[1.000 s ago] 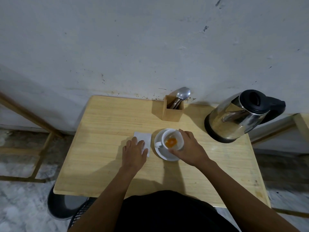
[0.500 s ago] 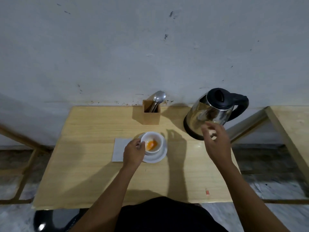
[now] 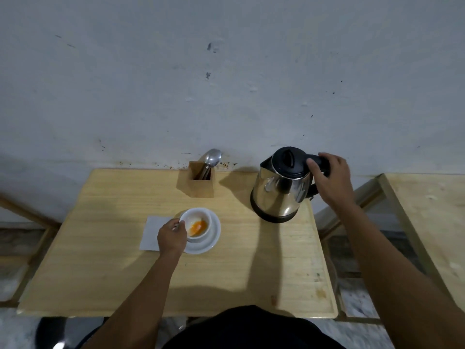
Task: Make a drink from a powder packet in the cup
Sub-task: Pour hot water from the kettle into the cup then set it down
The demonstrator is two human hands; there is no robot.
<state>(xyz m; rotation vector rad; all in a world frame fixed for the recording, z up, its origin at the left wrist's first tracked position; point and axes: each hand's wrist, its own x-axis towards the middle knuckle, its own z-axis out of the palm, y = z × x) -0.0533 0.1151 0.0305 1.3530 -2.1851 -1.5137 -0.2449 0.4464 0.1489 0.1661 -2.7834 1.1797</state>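
A white cup (image 3: 195,217) with orange powder (image 3: 198,227) in its bottom stands on a white saucer (image 3: 212,238) at the middle of the wooden table (image 3: 100,260). My left hand (image 3: 171,236) grips the cup by its left side, at the handle. A steel kettle (image 3: 279,192) with a black lid stands at the table's far right. My right hand (image 3: 332,177) wraps around its black handle. The kettle rests on the table.
A white napkin (image 3: 151,233) lies left of the saucer, partly under my left hand. A wooden holder (image 3: 198,183) with spoons (image 3: 212,157) stands at the back by the wall. A second wooden table (image 3: 427,222) stands to the right across a gap.
My right hand left the cup, moved right and took hold of the kettle handle. My left hand shifted from the napkin to the cup's handle. The view panned right.
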